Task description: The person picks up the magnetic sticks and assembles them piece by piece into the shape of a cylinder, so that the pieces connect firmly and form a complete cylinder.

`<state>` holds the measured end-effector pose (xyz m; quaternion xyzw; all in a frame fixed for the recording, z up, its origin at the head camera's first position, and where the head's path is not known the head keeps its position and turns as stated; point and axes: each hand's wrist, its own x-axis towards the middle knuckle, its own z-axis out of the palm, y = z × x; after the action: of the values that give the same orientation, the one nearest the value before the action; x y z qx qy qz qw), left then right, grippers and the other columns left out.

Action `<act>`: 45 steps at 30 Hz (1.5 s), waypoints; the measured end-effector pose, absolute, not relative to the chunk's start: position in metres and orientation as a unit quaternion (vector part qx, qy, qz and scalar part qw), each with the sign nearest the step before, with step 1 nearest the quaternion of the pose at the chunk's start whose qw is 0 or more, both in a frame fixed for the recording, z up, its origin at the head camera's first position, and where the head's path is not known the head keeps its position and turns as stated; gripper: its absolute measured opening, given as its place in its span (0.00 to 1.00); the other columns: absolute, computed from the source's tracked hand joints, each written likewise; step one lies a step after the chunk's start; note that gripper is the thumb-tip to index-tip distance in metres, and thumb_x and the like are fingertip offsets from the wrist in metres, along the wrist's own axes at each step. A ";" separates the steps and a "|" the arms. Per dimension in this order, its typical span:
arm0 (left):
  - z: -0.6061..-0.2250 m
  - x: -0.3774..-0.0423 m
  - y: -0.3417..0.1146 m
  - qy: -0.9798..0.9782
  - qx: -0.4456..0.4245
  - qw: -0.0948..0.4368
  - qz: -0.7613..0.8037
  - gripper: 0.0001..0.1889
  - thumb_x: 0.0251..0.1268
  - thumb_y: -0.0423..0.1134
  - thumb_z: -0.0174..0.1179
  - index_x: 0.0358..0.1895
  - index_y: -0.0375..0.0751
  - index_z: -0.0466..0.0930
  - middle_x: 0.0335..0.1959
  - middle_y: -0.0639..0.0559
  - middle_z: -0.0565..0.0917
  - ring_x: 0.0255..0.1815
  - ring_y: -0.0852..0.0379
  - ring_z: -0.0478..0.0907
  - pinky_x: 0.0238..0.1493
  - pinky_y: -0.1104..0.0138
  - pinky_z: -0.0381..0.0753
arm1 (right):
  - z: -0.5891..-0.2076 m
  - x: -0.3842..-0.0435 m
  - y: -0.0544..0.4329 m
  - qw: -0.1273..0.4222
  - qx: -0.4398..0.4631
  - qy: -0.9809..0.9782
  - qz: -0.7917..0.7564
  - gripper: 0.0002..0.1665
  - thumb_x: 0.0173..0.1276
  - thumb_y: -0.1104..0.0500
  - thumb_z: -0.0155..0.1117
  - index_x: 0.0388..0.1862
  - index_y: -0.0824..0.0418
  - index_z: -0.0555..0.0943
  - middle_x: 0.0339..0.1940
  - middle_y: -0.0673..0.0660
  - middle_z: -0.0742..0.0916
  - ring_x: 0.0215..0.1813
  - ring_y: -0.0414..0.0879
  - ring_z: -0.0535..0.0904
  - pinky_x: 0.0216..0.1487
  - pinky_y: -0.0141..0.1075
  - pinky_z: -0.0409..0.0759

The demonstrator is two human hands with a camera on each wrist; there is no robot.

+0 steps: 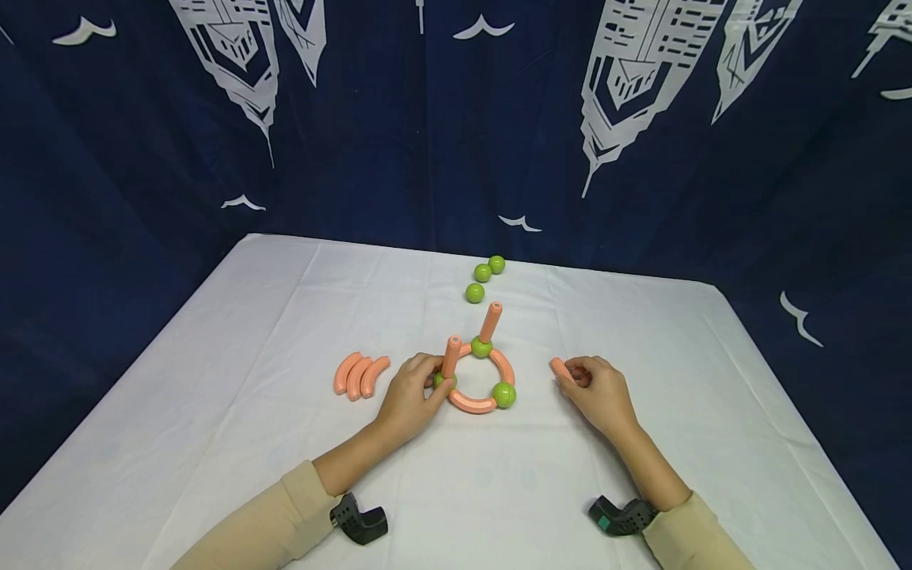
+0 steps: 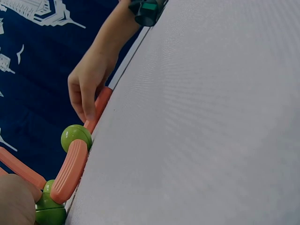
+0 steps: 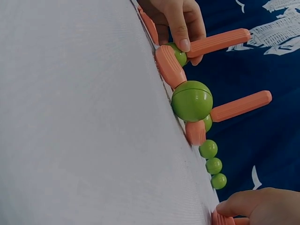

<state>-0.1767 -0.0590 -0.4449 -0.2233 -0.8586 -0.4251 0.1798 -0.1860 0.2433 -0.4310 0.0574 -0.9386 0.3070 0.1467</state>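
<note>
On the white table stands a toy construction: curved orange rods [image 1: 473, 403] and green balls [image 1: 504, 395] joined in a ring, with two straight orange rods [image 1: 491, 322] standing up from the balls. My left hand [image 1: 412, 398] pinches the foot of the nearer upright rod [image 1: 451, 357] between thumb and fingers, right at its green ball [image 3: 180, 55]. To the right of the ring, my right hand [image 1: 598, 392] grips an orange rod [image 1: 560, 367] low over the table; the left wrist view also shows the hand on this rod [image 2: 104, 99]. Fingers hide part of it.
Three curved orange rods [image 1: 354, 376] lie side by side left of the ring. Behind it, three loose green balls [image 1: 475, 293] run toward the table's far edge. A dark blue printed cloth [image 1: 427, 142] hangs beyond the white tablecloth [image 1: 285, 317].
</note>
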 end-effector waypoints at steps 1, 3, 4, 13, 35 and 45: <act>-0.445 -0.177 -0.059 -0.859 -0.223 0.180 -0.425 0.13 0.61 0.35 0.68 0.47 0.36 0.80 0.42 0.49 0.80 0.41 0.56 0.74 0.41 0.66 0.78 | -0.431 -0.186 0.244 0.145 0.057 -0.939 0.308 0.14 0.61 0.60 0.71 0.40 0.70 0.84 0.31 0.58 0.82 0.32 0.48 0.75 0.33 0.37 0.73; -0.445 -0.177 -0.059 -0.859 -0.223 0.180 -0.424 0.13 0.61 0.35 0.68 0.47 0.37 0.80 0.42 0.49 0.80 0.40 0.56 0.74 0.41 0.66 0.78 | -0.432 -0.187 0.244 0.141 0.057 -0.939 0.310 0.14 0.60 0.61 0.72 0.40 0.70 0.83 0.31 0.58 0.82 0.32 0.48 0.74 0.33 0.37 0.73; -0.445 -0.177 -0.059 -0.860 -0.223 0.180 -0.423 0.13 0.61 0.35 0.68 0.47 0.37 0.80 0.42 0.49 0.80 0.40 0.56 0.74 0.41 0.66 0.78 | -0.432 -0.187 0.244 0.139 0.057 -0.939 0.310 0.14 0.60 0.61 0.72 0.40 0.70 0.83 0.31 0.58 0.81 0.32 0.48 0.74 0.33 0.37 0.73; -0.445 -0.177 -0.059 -0.861 -0.221 0.181 -0.421 0.13 0.60 0.35 0.68 0.47 0.37 0.80 0.41 0.50 0.80 0.39 0.56 0.74 0.40 0.66 0.77 | -0.433 -0.187 0.243 0.134 0.059 -0.941 0.307 0.14 0.58 0.62 0.72 0.39 0.71 0.84 0.28 0.57 0.80 0.30 0.47 0.73 0.32 0.37 0.71; -0.445 -0.177 -0.059 -0.863 -0.221 0.182 -0.417 0.13 0.62 0.37 0.67 0.48 0.37 0.81 0.40 0.51 0.80 0.37 0.57 0.73 0.38 0.66 0.75 | -0.412 -0.176 0.225 0.114 0.056 -0.900 0.417 0.12 0.60 0.65 0.68 0.43 0.67 0.82 0.34 0.57 0.84 0.35 0.47 0.79 0.29 0.29 0.76; -0.447 -0.178 -0.059 -0.863 -0.220 0.181 -0.418 0.13 0.62 0.37 0.67 0.48 0.37 0.81 0.40 0.51 0.80 0.36 0.57 0.72 0.38 0.66 0.74 | -0.405 -0.172 0.209 0.147 0.121 -0.862 0.470 0.12 0.59 0.69 0.69 0.42 0.67 0.78 0.36 0.58 0.85 0.38 0.42 0.81 0.39 0.29 0.80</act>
<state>-0.1784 -0.0594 -0.4475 -0.2197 -0.8628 -0.4177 0.1812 -0.1717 0.2089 -0.4048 0.1214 -0.8620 0.4697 0.1472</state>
